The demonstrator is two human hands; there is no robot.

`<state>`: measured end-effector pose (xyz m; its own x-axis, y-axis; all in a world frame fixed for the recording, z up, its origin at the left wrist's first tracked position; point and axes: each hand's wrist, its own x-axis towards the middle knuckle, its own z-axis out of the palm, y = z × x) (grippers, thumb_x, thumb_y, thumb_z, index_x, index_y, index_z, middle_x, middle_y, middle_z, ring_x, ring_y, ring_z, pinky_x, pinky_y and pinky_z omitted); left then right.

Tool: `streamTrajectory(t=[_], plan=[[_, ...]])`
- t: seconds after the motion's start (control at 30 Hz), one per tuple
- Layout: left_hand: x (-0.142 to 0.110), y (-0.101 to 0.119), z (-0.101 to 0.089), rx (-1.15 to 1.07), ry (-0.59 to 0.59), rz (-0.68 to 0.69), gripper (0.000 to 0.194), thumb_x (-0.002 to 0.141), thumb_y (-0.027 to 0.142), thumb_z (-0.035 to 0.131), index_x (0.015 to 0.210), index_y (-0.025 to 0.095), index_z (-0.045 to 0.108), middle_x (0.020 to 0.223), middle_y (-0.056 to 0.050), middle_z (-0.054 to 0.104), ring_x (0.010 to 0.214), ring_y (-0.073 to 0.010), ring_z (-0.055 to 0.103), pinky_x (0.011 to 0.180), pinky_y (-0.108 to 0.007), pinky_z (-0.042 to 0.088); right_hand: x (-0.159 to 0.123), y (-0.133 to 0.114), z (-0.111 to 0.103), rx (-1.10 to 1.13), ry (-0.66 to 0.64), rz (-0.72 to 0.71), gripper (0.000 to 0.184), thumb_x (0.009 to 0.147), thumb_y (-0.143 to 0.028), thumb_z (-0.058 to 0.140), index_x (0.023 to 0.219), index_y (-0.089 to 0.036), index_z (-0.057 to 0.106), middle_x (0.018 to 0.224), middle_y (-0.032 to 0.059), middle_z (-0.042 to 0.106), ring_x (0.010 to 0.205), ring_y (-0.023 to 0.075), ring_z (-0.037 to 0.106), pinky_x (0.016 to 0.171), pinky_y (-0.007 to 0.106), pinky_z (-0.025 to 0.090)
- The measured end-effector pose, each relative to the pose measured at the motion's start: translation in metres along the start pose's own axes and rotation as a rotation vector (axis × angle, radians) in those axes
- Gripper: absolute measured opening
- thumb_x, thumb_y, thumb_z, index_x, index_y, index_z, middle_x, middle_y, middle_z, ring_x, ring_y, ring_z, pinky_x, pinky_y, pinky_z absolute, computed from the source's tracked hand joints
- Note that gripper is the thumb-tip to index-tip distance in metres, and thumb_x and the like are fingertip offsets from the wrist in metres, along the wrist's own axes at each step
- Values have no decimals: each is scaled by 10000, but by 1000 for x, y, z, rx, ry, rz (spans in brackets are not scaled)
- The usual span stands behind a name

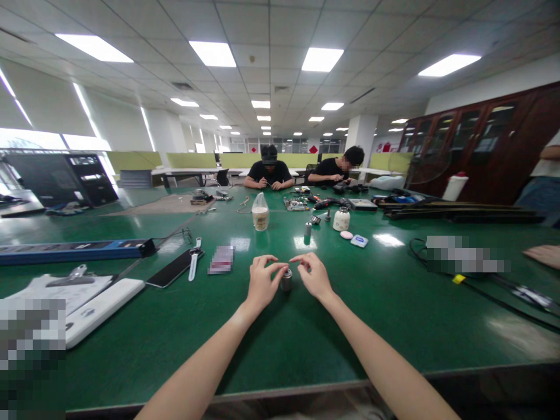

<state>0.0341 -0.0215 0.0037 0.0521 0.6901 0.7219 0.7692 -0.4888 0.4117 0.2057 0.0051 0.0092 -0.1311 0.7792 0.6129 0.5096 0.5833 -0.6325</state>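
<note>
A small grey metal cylinder (pixel 286 282) stands upright on the green table, between my two hands. My left hand (pixel 262 282) is at its left side, with thumb and forefinger closed about its top rim. To the right, my right hand (pixel 314 276) is held a little apart from the cylinder, fingers bent and spread, one fingertip pointing left above the top. Nothing shows in that hand. Farther back stands a similar metal cylinder (pixel 308 229), near a small dark metal part (pixel 315 220).
A bagged cup (pixel 260 212), white jar (pixel 341 220), pink round lid (pixel 346 235) and small blue-white box (pixel 359 241) stand beyond my hands. Left are a phone (pixel 170 269), watch (pixel 193 263), power strip (pixel 74 251) and clipboard (pixel 72 282). Cables (pixel 490 294) lie right. Two people (pixel 268 174) work opposite.
</note>
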Motion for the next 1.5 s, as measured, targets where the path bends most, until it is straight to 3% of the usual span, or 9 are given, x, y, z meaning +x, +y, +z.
streamTrajectory(t=[0.17, 0.3, 0.47, 0.67, 0.83, 0.97, 1.1, 1.3, 1.5], plan=[[0, 0, -5, -15, 75, -44, 284, 914, 231, 440, 1100, 260, 652, 998, -48, 598, 986, -204, 501, 889, -359, 392, -2, -6, 1, -33, -103, -10, 195, 812, -257, 574, 930, -272, 729, 821, -8, 536, 585, 83, 488, 655, 250, 415], [1, -3, -8, -47, 73, -86, 294, 865, 138, 400, 873, 229, 679, 912, -40, 612, 947, -206, 510, 871, -356, 395, -5, -10, 1, -103, -130, -51, 154, 795, -376, 647, 877, -287, 743, 815, -11, 549, 606, 83, 492, 702, 267, 407], [0, -4, -7, -58, 54, -96, 289, 817, 120, 391, 608, 203, 572, 800, -33, 625, 892, -208, 515, 845, -361, 398, -3, -8, 5, -78, -101, -39, 158, 811, -380, 637, 854, -271, 743, 812, -3, 564, 654, 100, 520, 722, 271, 406], [0, -7, -4, -31, 59, -85, 307, 801, 134, 404, 553, 207, 571, 745, -30, 648, 835, -210, 520, 800, -372, 413, 7, 21, 8, -137, 57, 54, 212, 829, -437, 597, 902, -301, 742, 852, 23, 578, 820, 168, 532, 798, 330, 387], [-1, -10, -3, 17, 92, -80, 332, 793, 118, 402, 518, 207, 565, 696, -36, 638, 801, -210, 515, 768, -368, 421, 6, 55, 6, -313, -27, 174, 136, 776, -435, 654, 818, -357, 757, 914, 64, 557, 951, 247, 448, 858, 448, 340], [0, -9, -3, 64, 90, -64, 334, 796, 110, 404, 517, 209, 560, 682, -40, 636, 791, -215, 503, 760, -369, 423, 3, 66, 10, -348, -9, 188, 157, 767, -451, 658, 805, -341, 763, 909, 85, 535, 946, 257, 422, 865, 482, 333], [0, -7, -4, 97, 88, -68, 337, 789, 105, 407, 502, 212, 545, 672, -41, 629, 786, -216, 502, 750, -361, 423, 2, 66, 12, -342, -5, 189, 226, 793, -499, 609, 853, -339, 756, 905, 86, 523, 956, 262, 428, 867, 483, 339], [0, -5, -6, 88, 87, -63, 333, 790, 104, 404, 493, 214, 508, 651, -36, 612, 768, -209, 497, 735, -348, 418, 3, 65, 11, -329, 33, 145, 128, 741, -443, 688, 771, -339, 757, 898, 68, 551, 930, 240, 428, 853, 444, 349], [-1, -4, -6, 18, 46, -30, 318, 799, 106, 400, 517, 213, 502, 640, -27, 586, 727, -192, 491, 707, -330, 410, 5, 33, 7, -181, 71, 78, 193, 830, -450, 594, 895, -345, 742, 958, 52, 606, 980, 241, 470, 859, 413, 366]])
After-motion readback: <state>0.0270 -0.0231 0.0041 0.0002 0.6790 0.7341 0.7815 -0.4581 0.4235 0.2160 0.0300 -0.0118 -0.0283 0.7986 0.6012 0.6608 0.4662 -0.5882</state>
